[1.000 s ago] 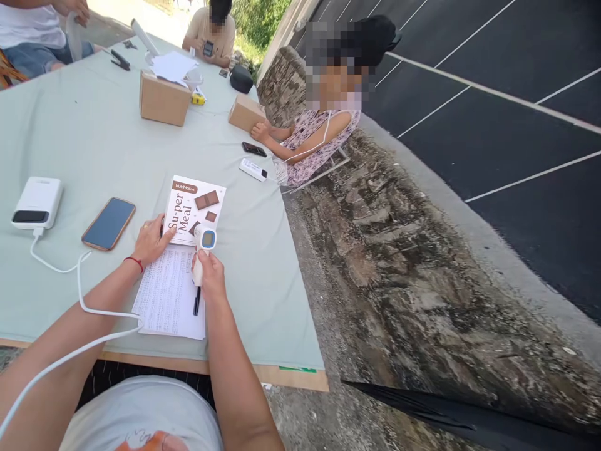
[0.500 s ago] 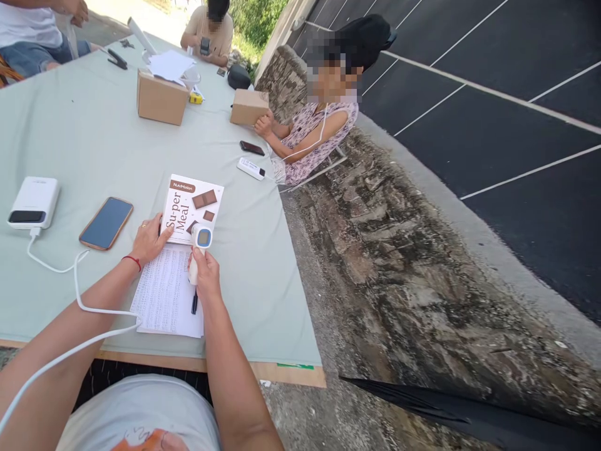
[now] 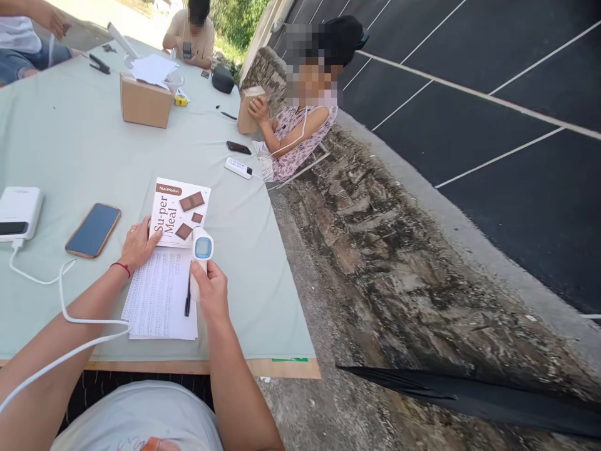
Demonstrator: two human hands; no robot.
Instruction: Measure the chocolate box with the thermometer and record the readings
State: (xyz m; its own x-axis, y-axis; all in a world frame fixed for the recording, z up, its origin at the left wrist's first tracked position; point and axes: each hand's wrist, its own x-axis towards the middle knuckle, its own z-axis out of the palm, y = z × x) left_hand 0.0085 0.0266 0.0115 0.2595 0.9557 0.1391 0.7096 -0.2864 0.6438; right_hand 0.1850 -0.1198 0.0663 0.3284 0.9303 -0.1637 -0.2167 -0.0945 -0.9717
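My left hand (image 3: 139,243) grips the left edge of a white box (image 3: 181,212) printed "NutriMotion Su-per Meal" with chocolate pieces. In my right hand (image 3: 211,289) is a white infrared thermometer (image 3: 203,249), held upright, its blue-framed screen turned toward me. The thermometer's head sits just beside the box's lower right corner. Below the box lie printed sheets of paper (image 3: 157,297), partly covered by my left hand and the box. A black pen (image 3: 188,297) rests on the sheets, its upper end close to my right hand.
To the left lie a phone (image 3: 93,230) and a white power bank (image 3: 19,213) with a white cable (image 3: 63,300) crossing my left arm. Farther off stand a cardboard box (image 3: 145,103) and a black case (image 3: 222,80). A seated person (image 3: 305,134) at right handles a small carton (image 3: 250,111).
My right hand has moved the thermometer slightly right, away from the box, and its screen now looks lit. The person at right has tipped the small carton up on end. The view has shifted.
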